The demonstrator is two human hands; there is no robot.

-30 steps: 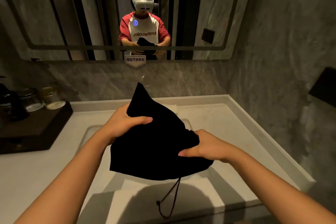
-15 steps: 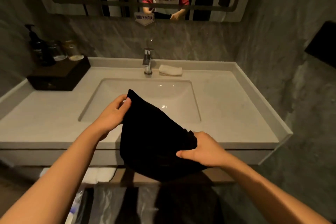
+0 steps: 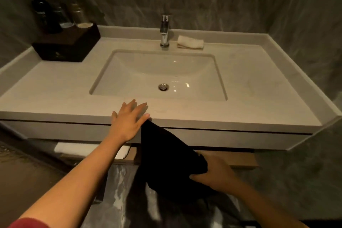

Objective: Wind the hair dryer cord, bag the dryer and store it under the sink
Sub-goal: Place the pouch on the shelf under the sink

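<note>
A black cloth bag (image 3: 166, 157) hangs below the front edge of the white sink counter (image 3: 240, 98), its top corner pointing up to the counter lip. The hair dryer is hidden inside it. My right hand (image 3: 214, 172) grips the bag's lower right side in front of the wooden shelf (image 3: 242, 159) under the sink. My left hand (image 3: 129, 120) is off the bag, fingers spread, palm down at the counter's front edge beside the bag's top corner.
The basin (image 3: 161, 77) with a chrome tap (image 3: 164, 31) sits mid-counter, a folded cloth (image 3: 190, 42) beside the tap. A dark tray (image 3: 68, 44) with bottles and glasses stands back left. White towels (image 3: 83, 150) lie on the under-sink shelf; a plastic-lined bin (image 3: 129, 190) stands below.
The view has tilted down from the mirror to the counter front. The bag has dropped below the counter edge. My left hand has let go of it and opened over the edge.
</note>
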